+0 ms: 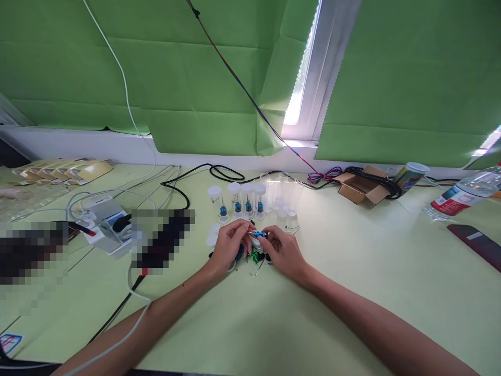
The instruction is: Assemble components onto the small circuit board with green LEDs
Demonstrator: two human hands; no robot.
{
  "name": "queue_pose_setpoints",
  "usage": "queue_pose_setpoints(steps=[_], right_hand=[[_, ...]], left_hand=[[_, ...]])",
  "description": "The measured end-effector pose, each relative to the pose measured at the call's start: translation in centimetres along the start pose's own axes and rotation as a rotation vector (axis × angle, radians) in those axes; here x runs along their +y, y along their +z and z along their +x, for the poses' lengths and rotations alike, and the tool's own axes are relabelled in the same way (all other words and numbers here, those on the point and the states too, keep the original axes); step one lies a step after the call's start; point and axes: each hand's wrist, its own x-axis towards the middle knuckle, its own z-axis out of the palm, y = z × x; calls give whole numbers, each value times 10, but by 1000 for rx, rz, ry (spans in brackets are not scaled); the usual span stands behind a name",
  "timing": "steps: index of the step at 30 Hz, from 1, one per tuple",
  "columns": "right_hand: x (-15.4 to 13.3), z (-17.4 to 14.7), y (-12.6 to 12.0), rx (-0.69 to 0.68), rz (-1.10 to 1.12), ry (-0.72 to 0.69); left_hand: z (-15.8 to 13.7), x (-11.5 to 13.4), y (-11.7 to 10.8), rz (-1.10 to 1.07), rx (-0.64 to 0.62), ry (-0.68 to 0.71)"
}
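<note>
Above the middle of the table, both hands meet at a small blue metal part (260,234). My right hand (285,254) pinches this part between thumb and fingertips. A thin metal rod (250,233) sits between the thumb and forefinger of my left hand (231,244), its end reaching toward the blue part. Just beneath the hands lie small green parts (255,256), several black pieces and a bent metal wire (257,270). Clear tubes (248,201) with white caps and blue parts inside stand upright behind the hands.
Empty-looking clear tubes (282,190) stand farther back. At left are a white power strip (107,222) and loose cables. A cardboard box (358,189), a canister (410,176), a water bottle (462,197) and a dark phone-like slab (477,244) are at right.
</note>
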Motion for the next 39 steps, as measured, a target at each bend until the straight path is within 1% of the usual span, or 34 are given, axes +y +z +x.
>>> queue_pose_setpoints(steps=[8, 21, 27, 33, 39], right_hand=[[2, 0, 1, -22, -45, 8], [1, 1, 0, -29, -91, -7], [1, 1, -1, -41, -87, -4], [0, 0, 0, -33, -49, 17], [2, 0, 1, -31, -59, 0]], left_hand=[[1, -1, 0, 9, -25, 4], [-1, 1, 0, 28, -30, -2], [-2, 4, 1, 27, -28, -2], [0, 0, -1, 12, -26, 1], [0, 0, 0, 20, -25, -4]])
